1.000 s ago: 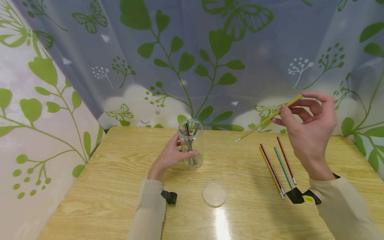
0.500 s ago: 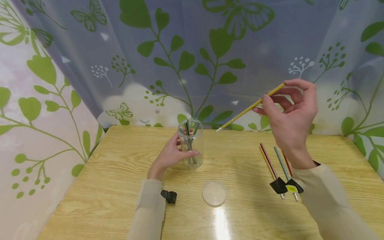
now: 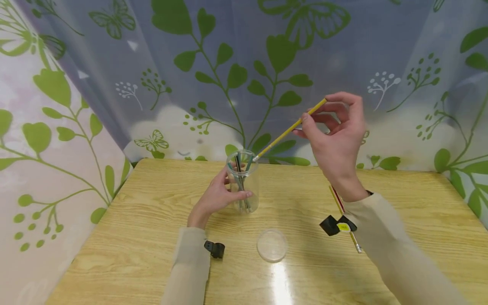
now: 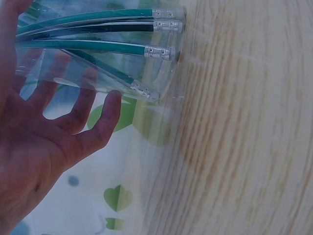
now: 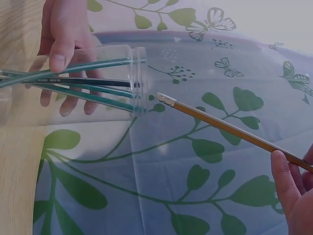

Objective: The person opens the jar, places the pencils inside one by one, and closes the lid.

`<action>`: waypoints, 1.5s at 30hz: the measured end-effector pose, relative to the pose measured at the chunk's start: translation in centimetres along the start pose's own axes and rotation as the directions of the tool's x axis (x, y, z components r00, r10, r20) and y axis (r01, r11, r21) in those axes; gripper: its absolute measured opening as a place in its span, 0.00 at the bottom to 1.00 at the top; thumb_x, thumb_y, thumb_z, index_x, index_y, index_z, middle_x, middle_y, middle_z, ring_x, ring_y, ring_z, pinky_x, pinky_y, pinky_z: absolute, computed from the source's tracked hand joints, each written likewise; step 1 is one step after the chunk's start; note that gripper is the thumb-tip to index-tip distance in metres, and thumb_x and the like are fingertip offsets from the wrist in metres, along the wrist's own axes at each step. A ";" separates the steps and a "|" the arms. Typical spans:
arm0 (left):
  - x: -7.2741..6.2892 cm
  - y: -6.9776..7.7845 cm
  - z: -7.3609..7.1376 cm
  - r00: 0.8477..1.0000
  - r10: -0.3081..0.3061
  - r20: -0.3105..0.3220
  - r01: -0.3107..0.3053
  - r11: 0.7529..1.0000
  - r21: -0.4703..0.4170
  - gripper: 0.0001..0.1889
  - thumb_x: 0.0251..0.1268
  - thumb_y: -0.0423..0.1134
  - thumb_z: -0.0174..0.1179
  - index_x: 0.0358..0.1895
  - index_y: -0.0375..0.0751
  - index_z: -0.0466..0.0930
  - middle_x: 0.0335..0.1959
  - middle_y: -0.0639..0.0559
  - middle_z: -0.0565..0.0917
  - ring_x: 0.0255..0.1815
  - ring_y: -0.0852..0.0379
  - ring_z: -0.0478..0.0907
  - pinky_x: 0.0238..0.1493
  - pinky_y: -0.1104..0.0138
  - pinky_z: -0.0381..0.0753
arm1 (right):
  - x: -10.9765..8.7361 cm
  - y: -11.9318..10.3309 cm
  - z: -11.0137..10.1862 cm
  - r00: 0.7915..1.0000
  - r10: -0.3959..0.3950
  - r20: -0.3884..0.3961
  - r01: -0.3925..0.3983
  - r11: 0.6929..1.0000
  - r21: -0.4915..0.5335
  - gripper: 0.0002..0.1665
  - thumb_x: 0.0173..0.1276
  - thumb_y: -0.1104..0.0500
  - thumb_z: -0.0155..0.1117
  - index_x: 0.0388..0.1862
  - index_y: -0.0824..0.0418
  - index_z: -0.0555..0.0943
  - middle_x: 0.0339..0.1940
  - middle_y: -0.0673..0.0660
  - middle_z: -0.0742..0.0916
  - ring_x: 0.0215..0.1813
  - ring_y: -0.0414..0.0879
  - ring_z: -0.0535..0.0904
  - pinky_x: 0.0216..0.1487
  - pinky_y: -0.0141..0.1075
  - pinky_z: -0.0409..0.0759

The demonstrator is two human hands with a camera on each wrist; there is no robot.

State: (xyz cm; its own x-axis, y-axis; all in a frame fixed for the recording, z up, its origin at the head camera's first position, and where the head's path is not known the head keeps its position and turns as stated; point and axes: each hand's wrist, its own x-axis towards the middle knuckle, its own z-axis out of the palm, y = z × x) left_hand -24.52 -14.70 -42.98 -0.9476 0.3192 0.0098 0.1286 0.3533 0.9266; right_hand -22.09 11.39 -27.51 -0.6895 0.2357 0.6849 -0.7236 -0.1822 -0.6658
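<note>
My left hand (image 3: 216, 195) grips a clear plastic jar (image 3: 253, 183) that stands upright on the table, thumb in front and fingers behind. Inside lean several teal and dark pencils (image 5: 88, 83), their metal-and-eraser ends at the bottom in the left wrist view. Between thumb and fingertips, my right hand (image 3: 338, 142) pinches a yellow pencil (image 3: 284, 134) near its upper end. It slants down to the left, eraser end (image 5: 167, 100) lowest. In the right wrist view that end is just outside the jar's mouth, a small gap apart.
A round clear lid (image 3: 272, 245) lies flat on the table (image 3: 152, 254) in front of the jar. Right of it, partly hidden under my right forearm, lie a yellow pencil (image 3: 355, 242) and a red pencil (image 3: 338, 201). A patterned cloth (image 3: 213, 84) hangs behind the table.
My right hand has carried the yellow pencil leftward and slightly up, bringing its eraser end from the right side to the jar's rim. The left hand and jar have stayed still.
</note>
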 end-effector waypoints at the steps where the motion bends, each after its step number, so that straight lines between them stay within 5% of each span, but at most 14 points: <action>1: 0.0 0.0 0.0 1.000 -0.002 0.000 0.002 1.000 0.000 0.44 0.56 0.48 0.77 0.75 0.67 0.63 0.73 0.57 0.69 0.72 0.42 0.70 0.60 0.46 0.81 | 0.0 0.3 0.1 1.000 -0.009 0.020 0.010 1.000 -0.017 0.24 0.61 0.78 0.65 0.53 0.61 0.74 0.37 0.57 0.82 0.35 0.52 0.85 0.34 0.42 0.89; 7: 0.0 0.0 0.1 1.000 -0.014 -0.002 0.014 1.000 0.001 0.45 0.56 0.47 0.78 0.76 0.65 0.63 0.72 0.56 0.70 0.71 0.42 0.70 0.58 0.47 0.82 | -0.6 1.8 1.0 0.990 -0.034 0.138 0.049 0.993 -0.105 0.25 0.64 0.77 0.65 0.54 0.57 0.75 0.39 0.52 0.83 0.36 0.49 0.86 0.34 0.41 0.89; 11: 0.0 0.1 0.1 1.000 0.001 -0.002 -0.001 1.000 -0.012 0.44 0.56 0.46 0.77 0.75 0.65 0.64 0.72 0.56 0.71 0.71 0.43 0.70 0.57 0.48 0.83 | -1.2 2.5 1.5 0.979 -0.022 0.205 0.062 0.979 -0.193 0.22 0.64 0.76 0.66 0.56 0.66 0.74 0.40 0.53 0.83 0.37 0.44 0.86 0.35 0.39 0.89; 18: 0.1 0.1 0.1 1.000 0.025 -0.003 -0.025 0.999 -0.024 0.44 0.58 0.45 0.77 0.76 0.61 0.64 0.72 0.55 0.71 0.71 0.42 0.71 0.58 0.48 0.83 | -2.5 3.8 2.3 0.963 0.013 0.267 0.102 0.906 -0.411 0.20 0.64 0.70 0.69 0.54 0.68 0.76 0.39 0.61 0.85 0.39 0.48 0.87 0.35 0.26 0.86; 30: 0.1 0.0 0.1 1.000 0.004 -0.002 -0.004 1.000 -0.015 0.45 0.57 0.47 0.77 0.76 0.65 0.61 0.74 0.54 0.69 0.73 0.42 0.69 0.61 0.46 0.81 | -3.9 5.2 2.2 0.918 0.040 0.394 0.173 0.855 -0.490 0.10 0.64 0.71 0.68 0.44 0.67 0.82 0.35 0.59 0.88 0.37 0.48 0.87 0.35 0.31 0.86; 45: 0.1 0.0 0.1 1.000 0.017 0.002 -0.017 1.000 -0.011 0.47 0.58 0.46 0.76 0.79 0.63 0.58 0.75 0.53 0.69 0.72 0.40 0.70 0.62 0.46 0.80 | -4.9 6.9 2.0 0.887 0.153 0.436 0.162 0.781 -0.604 0.04 0.65 0.67 0.68 0.38 0.63 0.85 0.34 0.57 0.87 0.37 0.47 0.86 0.32 0.33 0.86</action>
State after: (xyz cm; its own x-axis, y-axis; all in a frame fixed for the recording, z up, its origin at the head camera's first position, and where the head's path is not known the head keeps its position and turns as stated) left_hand -24.55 -14.58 -42.98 -0.9447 0.3270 0.0251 0.1417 0.3378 0.9305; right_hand -23.80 7.08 -34.86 -0.7364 -0.2355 0.6343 -0.6571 0.4722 -0.5876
